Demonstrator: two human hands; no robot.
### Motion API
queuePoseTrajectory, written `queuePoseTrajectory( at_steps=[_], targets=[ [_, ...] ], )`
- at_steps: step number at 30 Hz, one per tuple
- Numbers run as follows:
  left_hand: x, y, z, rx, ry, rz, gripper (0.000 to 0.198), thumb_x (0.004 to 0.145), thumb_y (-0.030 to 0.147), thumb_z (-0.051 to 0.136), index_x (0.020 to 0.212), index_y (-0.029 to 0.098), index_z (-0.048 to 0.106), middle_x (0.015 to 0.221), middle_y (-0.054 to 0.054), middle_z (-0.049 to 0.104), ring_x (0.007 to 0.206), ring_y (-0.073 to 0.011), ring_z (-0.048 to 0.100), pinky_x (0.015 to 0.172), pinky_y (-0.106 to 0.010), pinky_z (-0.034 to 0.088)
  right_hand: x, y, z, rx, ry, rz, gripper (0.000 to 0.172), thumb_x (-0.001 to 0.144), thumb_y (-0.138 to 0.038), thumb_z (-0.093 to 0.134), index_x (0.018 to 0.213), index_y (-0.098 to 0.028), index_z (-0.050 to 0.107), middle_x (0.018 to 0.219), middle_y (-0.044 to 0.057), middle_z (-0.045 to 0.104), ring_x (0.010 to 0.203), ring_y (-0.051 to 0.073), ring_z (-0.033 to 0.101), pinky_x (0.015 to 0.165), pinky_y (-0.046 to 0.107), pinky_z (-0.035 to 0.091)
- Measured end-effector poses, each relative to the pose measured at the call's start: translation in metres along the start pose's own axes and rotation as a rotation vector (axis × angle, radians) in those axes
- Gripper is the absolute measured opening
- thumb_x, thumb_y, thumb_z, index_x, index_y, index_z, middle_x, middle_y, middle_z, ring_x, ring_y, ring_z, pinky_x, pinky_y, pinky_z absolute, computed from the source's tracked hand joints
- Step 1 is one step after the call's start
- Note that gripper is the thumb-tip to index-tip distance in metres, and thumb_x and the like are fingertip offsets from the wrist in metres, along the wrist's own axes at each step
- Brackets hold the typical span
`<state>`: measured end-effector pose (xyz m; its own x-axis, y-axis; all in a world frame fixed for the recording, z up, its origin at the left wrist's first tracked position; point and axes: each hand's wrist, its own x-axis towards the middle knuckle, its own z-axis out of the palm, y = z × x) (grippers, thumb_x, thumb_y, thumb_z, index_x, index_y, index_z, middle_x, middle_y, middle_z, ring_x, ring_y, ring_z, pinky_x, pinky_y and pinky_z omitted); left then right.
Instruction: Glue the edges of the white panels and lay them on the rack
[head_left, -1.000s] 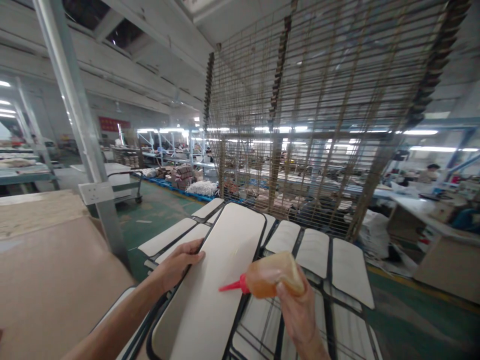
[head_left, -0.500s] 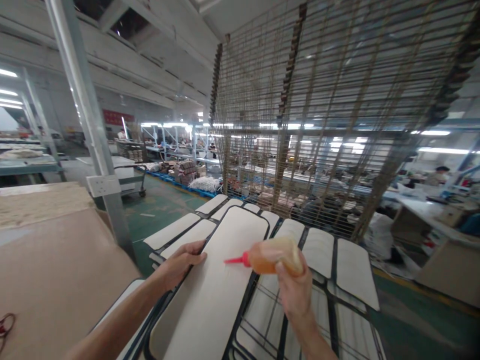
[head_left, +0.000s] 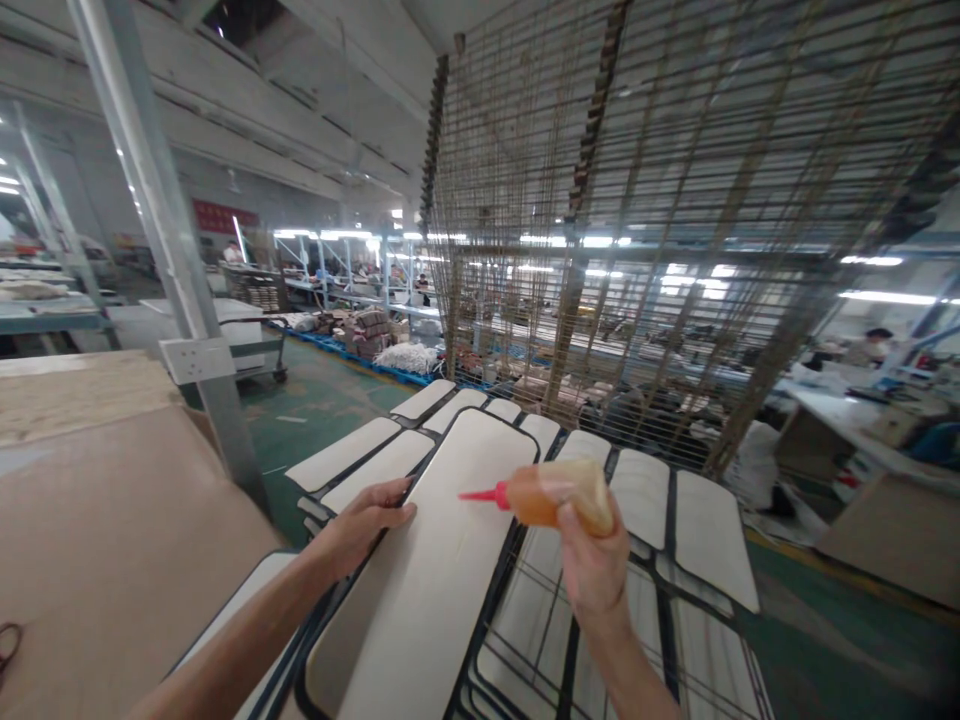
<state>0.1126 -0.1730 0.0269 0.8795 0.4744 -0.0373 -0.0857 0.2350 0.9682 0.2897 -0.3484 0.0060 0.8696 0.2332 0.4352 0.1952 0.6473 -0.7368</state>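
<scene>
My right hand (head_left: 596, 560) is wrapped round a clear squeeze bottle (head_left: 555, 492) of amber liquid, tilted on its side. Its red nozzle (head_left: 480, 495) points left, over the upper half of a long cream panel (head_left: 427, 570) with dark edging and rounded corners. Whether the tip touches the surface I cannot tell. Faint wet-looking streaks show on the panel below the nozzle. My left hand (head_left: 375, 525) grips the panel's left edge, thumb on top and fingers at the rim. The panel lies over more cream panels of the same kind.
Several cream panels (head_left: 641, 495) with dark edging lie in rows on a wire rack. A large raised wire rack (head_left: 675, 180) leans above them. At left stand a metal post (head_left: 161, 220) and a brown-covered table (head_left: 112, 540), with scissor handles (head_left: 9, 645) at its edge.
The bottle and my right hand have moved slightly up and to the right over the panel. My left hand keeps its hold on the panel's edge. The camera view has shifted slightly.
</scene>
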Motion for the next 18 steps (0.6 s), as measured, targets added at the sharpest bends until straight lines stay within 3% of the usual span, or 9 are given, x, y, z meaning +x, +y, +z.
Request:
queuePoseTrajectory(
  at_steps=[3, 8, 11, 15, 18],
  targets=[
    [0.004, 0.0, 0.0, -0.014, 0.049, -0.014, 0.043, 0.062, 0.021, 0.073, 0.104, 0.014, 0.064, 0.08, -0.004, 0.071, 0.071, -0.0197, 0.066, 0.066, -0.026, 0.05, 0.012, -0.004, 0.002, 0.004, 0.087, -0.021, 0.043, 0.058, -0.027, 0.077, 0.098, -0.019, 0.061, 0.084, -0.001, 0.066, 0.077, 0.014, 0.06, 0.08, 0.032, 0.048],
    [0.026, -0.011, -0.016, -0.002, 0.263, -0.032, 0.043, 0.054, 0.021, 0.075, 0.095, 0.014, 0.064, 0.075, -0.002, 0.07, 0.066, -0.0167, 0.064, 0.06, -0.022, 0.048, -0.027, 0.0, -0.023, -0.026, -0.046, 0.211, 0.046, 0.052, -0.026, 0.08, 0.094, -0.017, 0.065, 0.081, 0.005, 0.07, 0.071, 0.02, 0.064, 0.067, 0.033, 0.053],
    [0.044, -0.027, -0.024, 0.039, 0.355, -0.094, 0.04, 0.054, 0.018, 0.069, 0.093, 0.013, 0.063, 0.072, -0.002, 0.069, 0.064, -0.0167, 0.063, 0.059, -0.023, 0.047, -0.021, -0.016, -0.052, 0.037, 0.167, 0.221, 0.041, 0.053, -0.027, 0.08, 0.091, -0.019, 0.066, 0.082, 0.002, 0.071, 0.075, 0.018, 0.064, 0.072, 0.032, 0.053],
    [0.07, -0.066, -0.004, 0.032, 0.296, -0.193, 0.033, 0.058, 0.019, 0.059, 0.09, 0.015, 0.063, 0.065, 0.0, 0.066, 0.058, -0.0169, 0.061, 0.054, -0.024, 0.045, 0.015, -0.057, -0.105, 0.061, 0.468, 0.048, 0.038, 0.059, -0.03, 0.077, 0.094, -0.022, 0.064, 0.095, 0.0, 0.069, 0.092, 0.017, 0.062, 0.084, 0.032, 0.05],
    [0.085, -0.106, 0.03, 0.031, 0.12, -0.202, 0.036, 0.05, 0.012, 0.057, 0.085, 0.012, 0.064, 0.06, 0.0, 0.064, 0.056, -0.0181, 0.059, 0.053, -0.026, 0.044, 0.021, -0.079, -0.153, -0.029, 0.535, 0.038, 0.033, 0.07, -0.036, 0.069, 0.098, -0.02, 0.064, 0.096, 0.002, 0.069, 0.097, 0.019, 0.06, 0.084, 0.032, 0.051]
  ],
)
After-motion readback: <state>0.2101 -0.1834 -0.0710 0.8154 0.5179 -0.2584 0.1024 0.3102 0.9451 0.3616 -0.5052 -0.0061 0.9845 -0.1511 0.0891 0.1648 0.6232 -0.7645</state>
